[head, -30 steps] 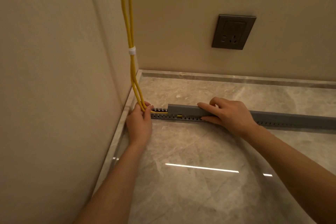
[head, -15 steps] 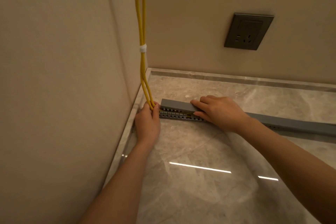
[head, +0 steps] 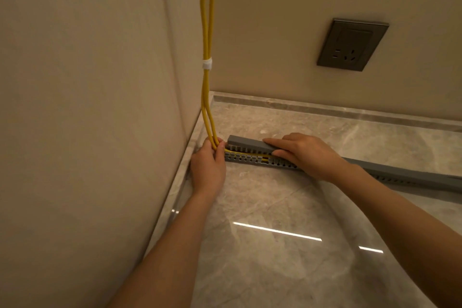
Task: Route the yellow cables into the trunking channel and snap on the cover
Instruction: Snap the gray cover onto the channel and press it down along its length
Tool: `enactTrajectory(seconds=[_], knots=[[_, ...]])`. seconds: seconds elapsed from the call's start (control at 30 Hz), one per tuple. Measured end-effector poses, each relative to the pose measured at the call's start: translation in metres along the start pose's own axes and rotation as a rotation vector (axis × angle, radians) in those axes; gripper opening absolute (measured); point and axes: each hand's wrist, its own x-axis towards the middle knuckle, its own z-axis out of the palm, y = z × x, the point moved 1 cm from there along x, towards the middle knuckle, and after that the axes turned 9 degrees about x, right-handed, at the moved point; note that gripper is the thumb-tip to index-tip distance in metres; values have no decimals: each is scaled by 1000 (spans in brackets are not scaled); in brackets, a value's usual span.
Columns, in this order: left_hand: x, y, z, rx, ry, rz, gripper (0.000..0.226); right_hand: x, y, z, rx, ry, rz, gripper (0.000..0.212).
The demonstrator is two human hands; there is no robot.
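Yellow cables (head: 207,32), pinched between thumb and fingers of my left hand (head: 207,170), drop along the wall and bend right into the channel (head: 250,159). My right hand (head: 305,155) lies flat on the cover (head: 247,143), fingers straight. The cover runs left to right. I judge its left end, beside the left hand, unsnapped.
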Motion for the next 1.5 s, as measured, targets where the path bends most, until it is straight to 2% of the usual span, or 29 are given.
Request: enactTrajectory(seconds=[0.27,0.4,0.53,0.63,0.73,0.9,1.07,1.17,1.37,1.4,1.5], knots=[[-1,1,2,-64,-32,-59,24,-4,-1,9,-53,22,-54,48],[0,0,2,-107,-58,-61,8,-6,-1,11,-61,39,-53,49],[0,-1,3,-99,-41,-59,6,-10,-2,10,-152,51,-51,54],[1,-4,4,-93,-28,-53,8,-20,-4,12,-262,137,31,55],[1,-5,3,-64,-22,-36,12,-36,-4,10,-220,288,122,47],[2,-3,3,-88,-43,-51,13,-46,1,4,-138,420,50,37],[2,-6,5,-60,-33,-19,16,-44,4,1,-175,435,-17,37],[4,-15,8,-36,-39,-30,27,-44,3,-2,-181,423,-43,39],[16,-43,26,-86,-93,-226,70,-41,-1,2,-320,505,-17,44],[15,-42,24,-84,-96,-222,71,-41,-2,3,-333,537,-4,45],[7,-21,9,-63,-70,-124,48,-42,-3,6,-291,646,85,51]])
